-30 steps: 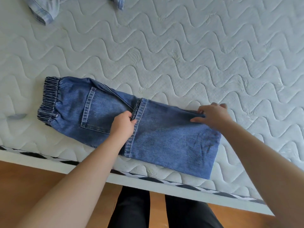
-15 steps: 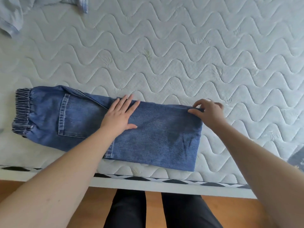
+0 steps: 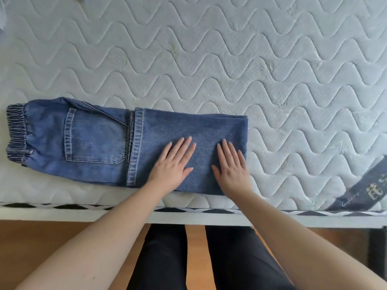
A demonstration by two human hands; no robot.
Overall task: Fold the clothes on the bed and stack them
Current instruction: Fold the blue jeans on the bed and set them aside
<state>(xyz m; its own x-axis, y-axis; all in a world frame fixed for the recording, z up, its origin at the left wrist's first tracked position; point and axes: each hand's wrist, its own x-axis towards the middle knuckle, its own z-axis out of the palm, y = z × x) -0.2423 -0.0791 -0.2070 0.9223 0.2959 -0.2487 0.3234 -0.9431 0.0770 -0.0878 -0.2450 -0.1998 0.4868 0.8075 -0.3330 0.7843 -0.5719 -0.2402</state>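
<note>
A pair of blue jeans (image 3: 94,141) lies along the near edge of the bed, elastic waistband at the left, back pocket facing up. The legs are folded back over themselves, so the hems lie beside the pocket near the middle. My left hand (image 3: 174,164) rests flat on the folded leg part with straight fingers. To its right, near the fold's right edge, my right hand (image 3: 231,166) lies flat on the same layer, fingers also straight. Neither hand grips the denim.
The quilted white mattress (image 3: 230,70) stretches far and right of the jeans. A bit of light blue clothing (image 3: 2,15) shows at the top left edge. A dark label band (image 3: 364,189) crosses the mattress corner at right. Wooden floor and my dark-trousered legs lie below the bed edge.
My right hand let go of the fold's far right corner and came down flat on the denim. My left hand slid right from the hems. The jeans lie flatter.
</note>
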